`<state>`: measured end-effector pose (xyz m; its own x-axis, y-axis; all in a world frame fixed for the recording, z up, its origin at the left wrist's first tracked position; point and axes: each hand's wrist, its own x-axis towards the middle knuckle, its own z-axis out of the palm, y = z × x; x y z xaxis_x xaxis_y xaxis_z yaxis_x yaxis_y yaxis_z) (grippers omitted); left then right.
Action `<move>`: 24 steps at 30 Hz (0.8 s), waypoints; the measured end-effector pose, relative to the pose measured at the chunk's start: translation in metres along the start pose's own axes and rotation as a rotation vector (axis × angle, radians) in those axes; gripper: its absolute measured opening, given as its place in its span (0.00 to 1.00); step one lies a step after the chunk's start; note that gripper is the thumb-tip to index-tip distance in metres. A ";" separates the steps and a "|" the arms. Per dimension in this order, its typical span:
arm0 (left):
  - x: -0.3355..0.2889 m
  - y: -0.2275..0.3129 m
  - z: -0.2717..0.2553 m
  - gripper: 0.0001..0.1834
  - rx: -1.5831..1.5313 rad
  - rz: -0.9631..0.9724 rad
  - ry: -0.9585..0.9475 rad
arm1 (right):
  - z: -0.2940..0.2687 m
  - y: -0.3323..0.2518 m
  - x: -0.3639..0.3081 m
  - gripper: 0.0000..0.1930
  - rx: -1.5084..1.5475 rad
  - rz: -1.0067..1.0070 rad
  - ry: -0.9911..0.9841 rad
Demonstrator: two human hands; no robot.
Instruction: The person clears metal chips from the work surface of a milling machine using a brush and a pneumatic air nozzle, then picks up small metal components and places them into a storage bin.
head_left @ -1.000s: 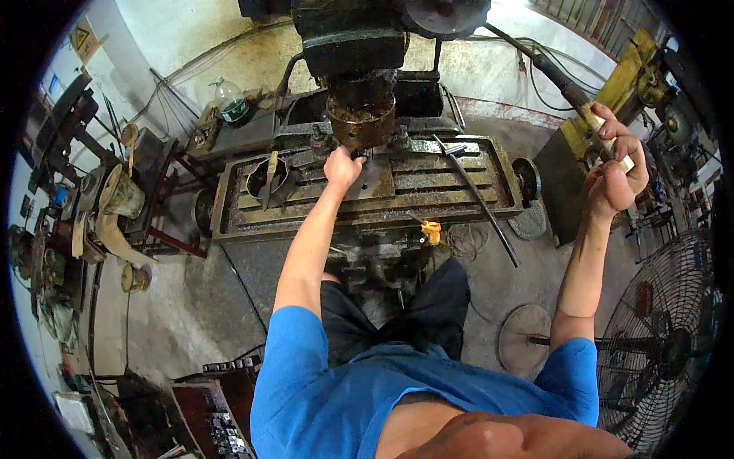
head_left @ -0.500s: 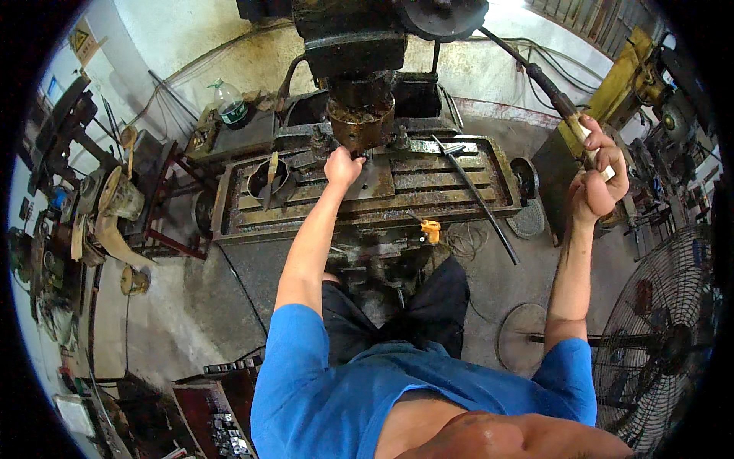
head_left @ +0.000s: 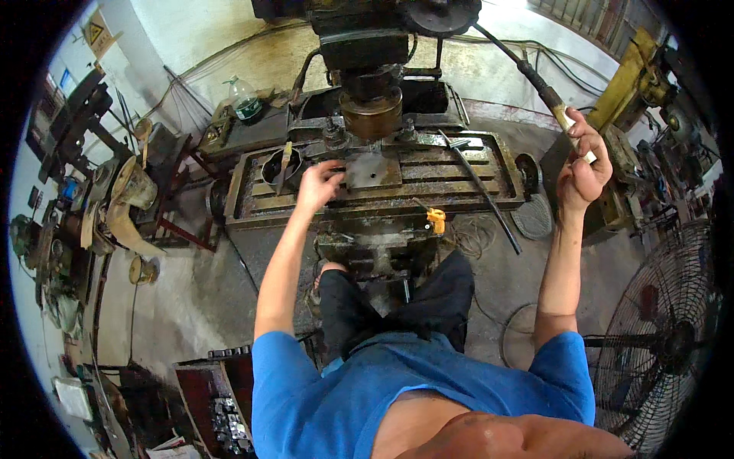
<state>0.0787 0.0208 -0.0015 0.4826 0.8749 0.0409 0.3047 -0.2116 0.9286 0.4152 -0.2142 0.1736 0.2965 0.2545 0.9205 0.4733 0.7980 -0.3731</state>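
Note:
My right hand is raised at the right, fingers wrapped round the pale grip of a long machine lever. Over the slotted machine table my left hand hovers with its fingers apart, holding nothing. Just right of it lies a flat metal plate with a small hole. The round spindle end of the machine hangs above the plate's far part. To the left of that hand stands a round can with a flat brush in it.
A long dark bar juts past the table's front right edge. At that edge sits a yellow tool. A large floor fan stands at the lower right. A clear bottle is on the far left bench.
My left hand has drawn back left from beneath the spindle, and its fingers have spread. My right hand, still on the lever, is slightly lower and further left in view.

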 end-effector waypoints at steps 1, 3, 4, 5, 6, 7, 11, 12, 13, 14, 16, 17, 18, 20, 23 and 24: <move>-0.017 -0.003 -0.013 0.19 0.012 -0.002 0.015 | -0.001 0.001 -0.001 0.05 -0.002 -0.003 -0.007; -0.054 -0.005 -0.039 0.19 0.031 -0.007 0.060 | -0.002 0.002 -0.004 0.05 0.006 -0.008 -0.005; -0.075 -0.008 -0.054 0.18 0.042 -0.015 0.096 | -0.001 0.003 -0.005 0.05 0.012 -0.007 -0.002; -0.095 -0.019 -0.073 0.19 0.033 -0.014 0.123 | 0.001 0.003 -0.007 0.05 0.016 -0.005 0.002; -0.118 -0.029 -0.093 0.19 0.025 -0.014 0.154 | 0.003 0.003 -0.007 0.05 0.025 -0.003 0.004; -0.139 -0.037 -0.109 0.19 0.066 -0.063 0.232 | 0.002 0.005 -0.010 0.05 0.023 0.001 0.008; -0.240 -0.060 -0.181 0.19 0.102 -0.183 0.420 | -0.003 0.007 -0.017 0.05 0.013 0.013 0.006; -0.266 -0.065 -0.196 0.18 0.069 -0.206 0.470 | -0.004 0.009 -0.018 0.05 0.010 0.016 0.000; -0.286 -0.058 -0.205 0.17 0.135 -0.251 0.537 | -0.008 0.013 -0.020 0.05 0.028 0.003 0.006; -0.307 -0.052 -0.213 0.16 0.204 -0.301 0.607 | -0.009 0.015 -0.021 0.05 0.033 0.005 0.004; -0.357 -0.076 -0.237 0.15 0.088 -0.315 0.764 | -0.008 0.015 -0.022 0.05 0.051 0.005 -0.005; -0.378 -0.080 -0.244 0.15 0.117 -0.350 0.806 | -0.008 0.015 -0.024 0.05 0.033 0.014 0.001; -0.397 -0.084 -0.250 0.15 0.145 -0.383 0.843 | -0.007 0.014 -0.025 0.04 0.015 0.013 0.005; -0.432 -0.096 -0.253 0.14 0.168 -0.376 0.940 | -0.005 0.014 -0.027 0.04 -0.022 0.010 0.013; -0.478 -0.134 -0.263 0.12 0.247 -0.393 0.990 | -0.012 0.020 -0.033 0.05 0.011 0.024 -0.043; -0.483 -0.133 -0.261 0.12 0.159 -0.426 0.996 | -0.013 0.021 -0.036 0.06 -0.008 0.027 -0.036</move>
<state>-0.4093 -0.2603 -0.0486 -0.5459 0.8346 0.0738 0.4259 0.2006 0.8823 0.4252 -0.2140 0.1316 0.2795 0.2955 0.9135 0.4725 0.7859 -0.3989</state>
